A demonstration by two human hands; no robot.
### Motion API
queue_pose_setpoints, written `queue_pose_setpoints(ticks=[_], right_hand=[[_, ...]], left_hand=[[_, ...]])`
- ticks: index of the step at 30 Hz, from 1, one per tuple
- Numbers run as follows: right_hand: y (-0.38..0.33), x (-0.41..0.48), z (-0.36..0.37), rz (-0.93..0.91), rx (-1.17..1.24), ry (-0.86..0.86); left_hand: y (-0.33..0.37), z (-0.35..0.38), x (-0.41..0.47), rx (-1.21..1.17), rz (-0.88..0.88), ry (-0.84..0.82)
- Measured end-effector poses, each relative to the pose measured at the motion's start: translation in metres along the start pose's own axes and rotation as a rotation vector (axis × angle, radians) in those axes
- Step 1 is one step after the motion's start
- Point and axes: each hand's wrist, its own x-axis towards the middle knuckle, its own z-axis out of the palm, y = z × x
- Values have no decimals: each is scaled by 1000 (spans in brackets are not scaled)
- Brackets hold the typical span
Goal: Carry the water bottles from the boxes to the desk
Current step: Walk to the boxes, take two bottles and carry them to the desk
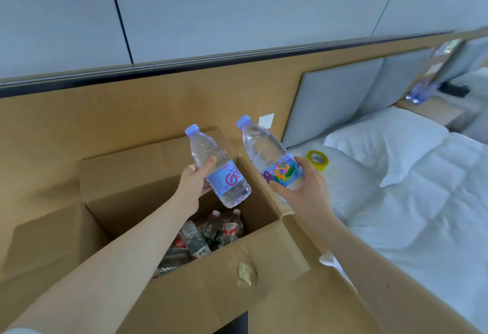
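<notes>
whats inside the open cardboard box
A jumbled pile of clear plastic water bottles with red-and-white labels lies in the open brown cardboard box. Its near wall and the left forearm hide the rest.

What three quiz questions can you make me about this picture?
1. True or false: the left hand holds a clear plastic bottle with a pale blue label.
2. Where does the yellow roll of tape lie? A: on the white bed; B: on the floor; C: on a chair.
3. Fill in: more bottles lie inside the open brown cardboard ___.
Key: 1 true; 2 A; 3 box.
</notes>
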Motion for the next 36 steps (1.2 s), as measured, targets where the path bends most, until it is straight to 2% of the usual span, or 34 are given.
queue_pose_setpoints(ticks=[3,10,14,19,26,30,36], right_hand=[[16,-11,-27,122,168,48],[67,-46,-107,366,795,165],[102,-77,-166,411,951,176],[152,-130,-237,401,1077,238],[215,-231,-329,415,1117,371],[245,-299,-375,442,1107,506],[273,-409,-429,591,1010,765]], left_hand=[[-6,38,-4,-23,-40,-95],[-21,142,-33,-84,-198,-351],[-29,206,-64,-111,-360,-536],[-40,289,-125,-111,-414,-659],[-71,387,-236,-23,-443,-826],[-99,438,-310,41,-495,-950],[-143,501,-423,184,-540,-1208]])
